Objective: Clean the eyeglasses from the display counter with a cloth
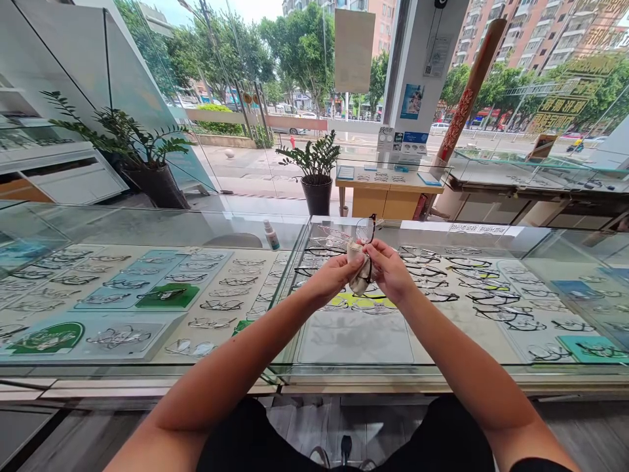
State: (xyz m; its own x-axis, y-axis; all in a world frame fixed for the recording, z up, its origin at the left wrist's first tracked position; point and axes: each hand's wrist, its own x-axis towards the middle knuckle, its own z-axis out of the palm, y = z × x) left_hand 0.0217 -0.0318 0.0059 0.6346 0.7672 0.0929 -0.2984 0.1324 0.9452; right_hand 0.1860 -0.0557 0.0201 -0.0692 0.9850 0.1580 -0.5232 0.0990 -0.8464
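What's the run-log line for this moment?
left hand: gripping pale cloth | right hand: holding dark-framed glasses | glasses: above glass counter, against cloth | small bottle: standing on counter, left of hands

A glass-topped counter [356,341] stretches from left to right; a small spray bottle [271,236] stands on its far part, left of centre, and rows of eyeglasses [221,305] lie beneath the glass.

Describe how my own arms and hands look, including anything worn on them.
Both forearms are bare and the left hand and right hand are ungloved, with no watch or bracelet showing. A black sleeve shows on the right arm at the picture's lower right; none shows on the left.
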